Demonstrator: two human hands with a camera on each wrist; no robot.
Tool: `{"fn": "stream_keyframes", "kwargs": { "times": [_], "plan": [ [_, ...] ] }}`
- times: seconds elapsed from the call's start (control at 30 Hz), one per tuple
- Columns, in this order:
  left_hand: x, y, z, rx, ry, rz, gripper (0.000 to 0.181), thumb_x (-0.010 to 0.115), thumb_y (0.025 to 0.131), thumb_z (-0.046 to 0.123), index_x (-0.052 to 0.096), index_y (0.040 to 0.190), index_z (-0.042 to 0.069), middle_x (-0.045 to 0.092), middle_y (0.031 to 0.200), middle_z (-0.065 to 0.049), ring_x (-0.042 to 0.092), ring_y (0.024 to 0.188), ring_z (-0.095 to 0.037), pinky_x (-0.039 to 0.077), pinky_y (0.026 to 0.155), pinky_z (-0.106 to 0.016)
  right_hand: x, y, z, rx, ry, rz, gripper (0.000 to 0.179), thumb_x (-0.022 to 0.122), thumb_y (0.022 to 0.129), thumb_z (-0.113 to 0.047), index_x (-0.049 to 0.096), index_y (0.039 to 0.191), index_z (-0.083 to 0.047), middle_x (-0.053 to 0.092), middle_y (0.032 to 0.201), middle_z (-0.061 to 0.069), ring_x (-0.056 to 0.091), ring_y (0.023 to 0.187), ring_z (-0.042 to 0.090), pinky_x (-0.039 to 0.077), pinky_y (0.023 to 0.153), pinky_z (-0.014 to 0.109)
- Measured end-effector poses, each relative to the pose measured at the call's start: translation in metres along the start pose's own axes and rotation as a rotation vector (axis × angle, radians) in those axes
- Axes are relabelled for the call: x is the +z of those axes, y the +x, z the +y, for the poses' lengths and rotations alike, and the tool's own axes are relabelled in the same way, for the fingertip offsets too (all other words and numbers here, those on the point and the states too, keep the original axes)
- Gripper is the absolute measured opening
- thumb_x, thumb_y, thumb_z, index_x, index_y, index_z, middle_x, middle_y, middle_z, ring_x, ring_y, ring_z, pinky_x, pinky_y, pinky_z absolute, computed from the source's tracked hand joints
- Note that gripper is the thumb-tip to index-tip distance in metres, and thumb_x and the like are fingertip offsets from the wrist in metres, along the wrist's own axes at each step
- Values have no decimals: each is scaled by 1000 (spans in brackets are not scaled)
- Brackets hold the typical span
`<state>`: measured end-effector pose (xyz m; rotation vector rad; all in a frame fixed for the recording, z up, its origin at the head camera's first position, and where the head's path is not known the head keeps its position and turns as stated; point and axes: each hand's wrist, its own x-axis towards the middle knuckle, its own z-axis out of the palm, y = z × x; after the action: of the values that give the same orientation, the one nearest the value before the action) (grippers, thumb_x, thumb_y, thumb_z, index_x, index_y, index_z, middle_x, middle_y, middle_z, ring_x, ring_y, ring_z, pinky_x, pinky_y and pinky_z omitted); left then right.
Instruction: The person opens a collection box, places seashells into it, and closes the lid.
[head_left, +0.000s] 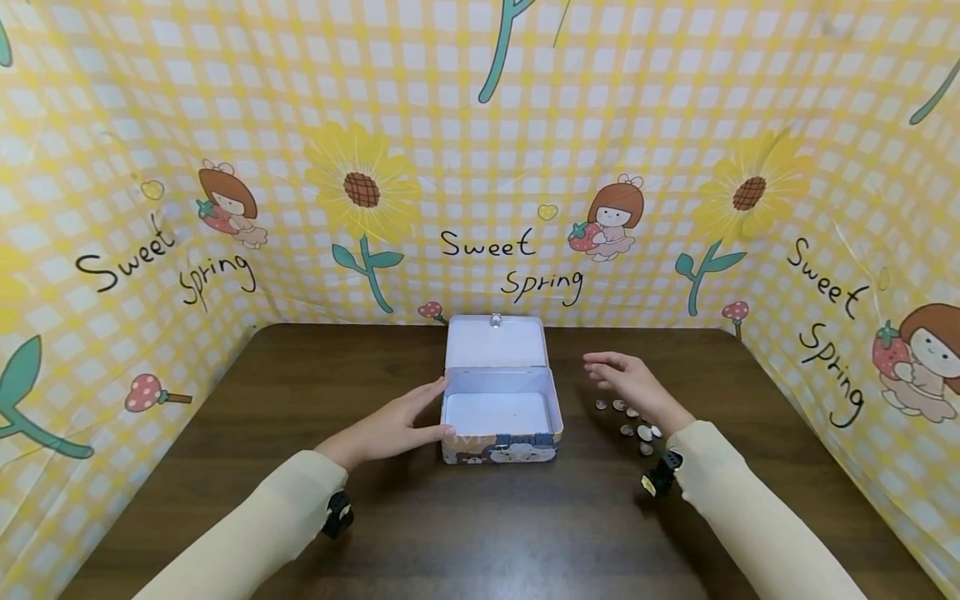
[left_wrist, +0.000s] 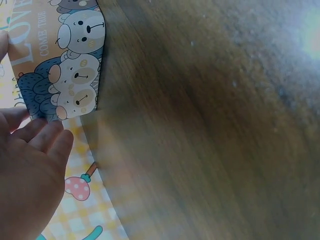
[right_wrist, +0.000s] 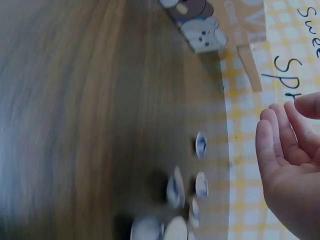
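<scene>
A rectangular tin box (head_left: pixel 504 452) with a white inside and cartoon bears on its outer walls stands on the table. Its hinged lid (head_left: pixel 495 343) is tipped back, and the box holds nothing. My left hand (head_left: pixel 393 423) rests against the box's left side, thumb at the front corner and fingers farther back. Several small pale seashells (head_left: pixel 645 432) lie loosely to the right of the box. Above the far end of these shells is my right hand (head_left: pixel 633 385), its fingers slightly bent and nothing held. In the right wrist view, bluish-white shells (right_wrist: pixel 201 145) lie below that hand.
A dark brown wooden table (head_left: pixel 360 533) carries everything. Yellow checked cloth (head_left: pixel 480 167) with sunflowers and printed words encloses its back and sides. A small black device (head_left: pixel 339 513) is strapped to my left wrist, and another (head_left: pixel 662 475) to my right.
</scene>
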<state>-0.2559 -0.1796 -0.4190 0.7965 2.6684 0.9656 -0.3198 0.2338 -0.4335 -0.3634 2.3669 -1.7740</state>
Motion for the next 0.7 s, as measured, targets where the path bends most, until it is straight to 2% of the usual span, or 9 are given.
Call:
{"fn": "stream_keyframes", "kwargs": {
  "times": [0.23, 0.37, 0.5, 0.6, 0.7],
  "plan": [
    [-1, 0, 0, 5, 1, -5, 90, 64, 95, 53, 19, 162, 13, 19, 164, -10, 20, 149, -33, 24, 114, -58, -15, -12, 4, 24, -211, 17, 38, 61, 102, -26, 63, 132, -3, 60, 132, 24, 55, 121, 41, 44, 100, 54],
    [-1, 1, 0, 7, -5, -3, 90, 65, 95, 53, 19, 162, 14, 19, 165, -10, 20, 149, -33, 24, 114, -58, -23, -17, 5, 6, -292, 18, 40, 64, 100, -28, 64, 130, -1, 63, 128, 23, 59, 115, 39, 48, 94, 51],
    [-1, 1, 0, 3, -6, -2, 90, 65, 95, 53, 19, 162, 14, 19, 164, -10, 21, 149, -33, 24, 114, -58, -28, -20, 7, 3, -380, -6, 40, 66, 99, -24, 64, 130, 1, 66, 122, 20, 64, 105, 32, 52, 87, 45],
    [-1, 1, 0, 0, -5, -2, 90, 65, 94, 53, 19, 162, 15, 19, 165, -10, 21, 149, -33, 24, 115, -58, -31, -22, 12, 30, -464, -33, 39, 68, 98, -23, 65, 131, -2, 69, 119, 15, 67, 98, 24, 53, 83, 41],
    [-1, 1, 1, 2, -11, -2, 90, 65, 94, 53, 19, 162, 15, 19, 165, -9, 20, 149, -33, 24, 115, -58, -35, -22, 19, 42, -527, -61, 39, 69, 97, -23, 66, 130, -3, 70, 118, 12, 67, 98, 21, 53, 84, 41]
  ]
}}
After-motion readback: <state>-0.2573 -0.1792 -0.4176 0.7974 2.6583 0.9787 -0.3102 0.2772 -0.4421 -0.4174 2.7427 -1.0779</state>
